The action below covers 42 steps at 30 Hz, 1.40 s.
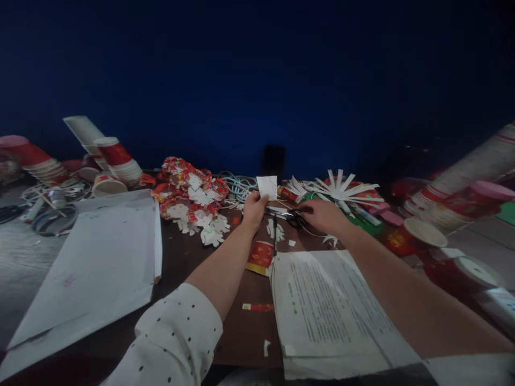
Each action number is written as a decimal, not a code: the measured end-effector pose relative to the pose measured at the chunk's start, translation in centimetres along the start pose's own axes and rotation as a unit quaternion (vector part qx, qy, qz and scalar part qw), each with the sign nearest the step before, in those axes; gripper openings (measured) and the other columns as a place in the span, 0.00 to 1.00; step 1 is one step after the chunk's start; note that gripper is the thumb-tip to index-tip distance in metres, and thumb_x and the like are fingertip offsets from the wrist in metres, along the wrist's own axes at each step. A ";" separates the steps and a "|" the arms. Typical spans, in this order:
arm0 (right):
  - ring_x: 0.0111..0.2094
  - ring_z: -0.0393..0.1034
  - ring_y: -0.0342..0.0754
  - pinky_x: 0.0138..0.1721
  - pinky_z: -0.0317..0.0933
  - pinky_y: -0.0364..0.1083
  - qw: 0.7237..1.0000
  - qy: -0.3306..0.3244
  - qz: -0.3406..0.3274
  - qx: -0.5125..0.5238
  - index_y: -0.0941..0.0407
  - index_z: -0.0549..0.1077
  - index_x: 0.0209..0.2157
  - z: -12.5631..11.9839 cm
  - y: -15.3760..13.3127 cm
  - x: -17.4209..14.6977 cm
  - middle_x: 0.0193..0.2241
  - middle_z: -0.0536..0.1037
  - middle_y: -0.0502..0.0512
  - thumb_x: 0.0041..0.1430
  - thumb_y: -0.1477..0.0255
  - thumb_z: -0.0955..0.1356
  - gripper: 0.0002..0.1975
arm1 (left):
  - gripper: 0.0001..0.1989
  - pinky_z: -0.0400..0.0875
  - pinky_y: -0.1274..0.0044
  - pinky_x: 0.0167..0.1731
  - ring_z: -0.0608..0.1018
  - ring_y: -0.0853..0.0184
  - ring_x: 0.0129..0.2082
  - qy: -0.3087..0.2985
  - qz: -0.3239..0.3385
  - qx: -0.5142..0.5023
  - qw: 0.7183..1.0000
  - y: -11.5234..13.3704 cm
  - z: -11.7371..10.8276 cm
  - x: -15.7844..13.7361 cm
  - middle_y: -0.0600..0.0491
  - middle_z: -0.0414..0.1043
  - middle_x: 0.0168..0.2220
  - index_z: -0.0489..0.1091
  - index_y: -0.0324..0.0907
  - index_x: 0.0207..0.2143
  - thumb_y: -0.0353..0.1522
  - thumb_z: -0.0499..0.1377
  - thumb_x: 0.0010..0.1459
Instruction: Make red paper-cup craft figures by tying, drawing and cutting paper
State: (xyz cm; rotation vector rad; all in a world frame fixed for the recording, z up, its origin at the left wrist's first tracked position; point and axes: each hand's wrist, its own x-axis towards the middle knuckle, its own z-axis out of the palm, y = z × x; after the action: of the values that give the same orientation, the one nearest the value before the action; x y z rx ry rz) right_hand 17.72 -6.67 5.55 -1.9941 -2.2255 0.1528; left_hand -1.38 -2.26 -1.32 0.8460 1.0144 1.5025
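Note:
My left hand (255, 210) pinches a small white piece of paper (267, 186) with a faint drawn line on it. In my right hand (322, 214) is a pair of scissors (281, 211), its blades pointing left toward the left hand, just below the paper. Under the blades lie a white hand-shaped cutout (277, 230) and a dark pen (275, 236). Nearer to me is a red and gold piece of cut cup (260, 257). Whether the blades touch the paper I cannot tell.
An open printed book (325, 300) covers the front right. Left stands a heap of red and white cutouts (193, 193), beside a large white board (100, 257). Stacked paper cups (116, 158) lean at the far left. A cup cut into white strips (341, 187) lies at the right.

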 end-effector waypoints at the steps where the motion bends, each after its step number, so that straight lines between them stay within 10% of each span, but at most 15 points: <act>1: 0.41 0.71 0.52 0.39 0.60 0.46 0.999 -0.014 -0.010 -0.038 0.51 0.76 0.43 0.4 -0.5 0.0 0.42 0.78 0.56 0.55 0.66 0.65 0.15 | 0.06 0.59 0.82 0.22 0.66 0.75 0.19 -0.007 -0.002 0.000 1.000 0.1 0.0 -0.1 0.59 0.66 0.17 0.72 0.38 0.26 0.32 0.63 0.45; 18: 0.40 0.73 0.56 0.34 0.59 0.47 0.986 -0.042 -0.058 -0.154 0.59 0.67 0.48 2.1 -3.4 0.7 0.40 0.77 0.65 0.53 0.74 0.63 0.19 | 0.09 0.56 0.83 0.19 0.62 0.77 0.17 -0.024 0.007 -0.006 1.000 0.0 -0.3 0.0 0.60 0.61 0.15 0.68 0.39 0.20 0.34 0.62 0.46; 27: 0.38 0.73 0.47 0.37 0.61 0.43 0.988 -0.023 -0.027 0.149 0.55 0.71 0.44 1.4 -1.8 0.6 0.37 0.79 0.54 0.48 0.75 0.66 0.19 | 0.08 0.57 0.83 0.20 0.63 0.77 0.18 0.009 0.025 -0.030 0.999 0.1 -0.5 0.3 0.60 0.62 0.17 0.69 0.38 0.22 0.34 0.62 0.46; 31: 0.33 0.74 0.47 0.32 0.63 0.43 0.938 0.041 0.033 0.343 0.56 0.71 0.42 2.6 -2.7 1.1 0.33 0.79 0.53 0.48 0.74 0.66 0.17 | 0.08 0.58 0.83 0.20 0.63 0.76 0.18 0.015 0.024 -0.041 0.999 0.3 -0.4 0.3 0.60 0.62 0.17 0.69 0.38 0.22 0.34 0.62 0.46; 38: 0.31 0.73 0.45 0.13 0.46 0.36 0.718 -0.010 0.044 0.695 0.52 0.70 0.46 5.0 -3.3 1.3 0.37 0.79 0.53 0.49 0.64 0.70 0.21 | 0.10 0.58 0.83 0.19 0.64 0.76 0.17 0.017 0.030 -0.032 0.999 0.2 -0.4 0.6 0.59 0.63 0.17 0.68 0.39 0.23 0.36 0.63 0.45; 42: 0.28 0.71 0.42 0.11 0.43 0.34 0.677 -0.055 0.056 0.732 0.53 0.71 0.44 5.6 -3.5 0.7 0.34 0.78 0.54 0.50 0.60 0.71 0.20 | 0.11 0.57 0.83 0.18 0.63 0.77 0.15 0.013 0.024 -0.032 0.999 0.6 -0.1 -0.1 0.60 0.63 0.16 0.66 0.39 0.23 0.36 0.63 0.46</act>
State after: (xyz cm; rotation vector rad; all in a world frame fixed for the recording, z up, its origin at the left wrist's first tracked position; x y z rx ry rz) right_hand 13.18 -6.23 0.68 -1.0534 -1.0467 1.4991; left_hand -1.72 -2.41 -0.78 0.8123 0.9648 1.5827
